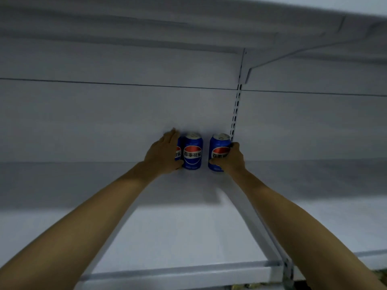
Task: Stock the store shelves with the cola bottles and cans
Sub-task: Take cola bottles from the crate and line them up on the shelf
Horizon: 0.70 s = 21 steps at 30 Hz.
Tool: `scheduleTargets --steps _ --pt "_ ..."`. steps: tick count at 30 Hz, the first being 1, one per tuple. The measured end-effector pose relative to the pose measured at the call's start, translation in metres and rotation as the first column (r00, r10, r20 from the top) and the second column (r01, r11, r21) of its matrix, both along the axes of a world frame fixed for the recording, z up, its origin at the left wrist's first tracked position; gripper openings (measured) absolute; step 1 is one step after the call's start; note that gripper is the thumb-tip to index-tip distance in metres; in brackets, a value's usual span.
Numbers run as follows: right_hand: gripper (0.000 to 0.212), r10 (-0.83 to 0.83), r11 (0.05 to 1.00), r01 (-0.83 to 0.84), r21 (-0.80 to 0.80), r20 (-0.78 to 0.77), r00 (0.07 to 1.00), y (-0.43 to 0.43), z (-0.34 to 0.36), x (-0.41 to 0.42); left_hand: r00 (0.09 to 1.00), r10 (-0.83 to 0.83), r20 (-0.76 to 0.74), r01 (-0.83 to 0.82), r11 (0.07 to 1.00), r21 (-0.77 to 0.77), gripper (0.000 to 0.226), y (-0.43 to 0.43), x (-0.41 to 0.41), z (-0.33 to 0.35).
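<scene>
Blue cans (193,152) with red-white-blue roundels; pale grey-white shelf (188,237).

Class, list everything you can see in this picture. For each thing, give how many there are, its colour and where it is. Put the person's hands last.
Cans: three, blue with a red and white emblem, upright in a row at the back of the shelf. These are the left can, mostly hidden by a hand, the middle can and the right can.
Shelf: one, white, under the cans.
Upper shelf: one, white, overhead.
Back panel: one, white, behind the cans.
Slotted post: one, white, upright just right of the right can.
Left hand: one, holds the left can.
Right hand: one, grips the right can.
</scene>
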State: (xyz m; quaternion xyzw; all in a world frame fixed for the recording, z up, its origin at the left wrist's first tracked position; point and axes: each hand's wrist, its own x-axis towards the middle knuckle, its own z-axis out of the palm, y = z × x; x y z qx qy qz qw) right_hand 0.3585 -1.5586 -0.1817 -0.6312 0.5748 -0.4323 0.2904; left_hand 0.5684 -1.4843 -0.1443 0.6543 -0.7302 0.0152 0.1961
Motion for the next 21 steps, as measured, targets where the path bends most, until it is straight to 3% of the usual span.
scheduleTargets --steps 21 --pt "0.079 0.102 0.994 -0.104 -0.046 -0.036 0.994 -0.031 -0.017 0.015 0.995 0.098 -0.022 -0.098 0.995 -0.001 0.100 -0.007 -0.010 -0.009"
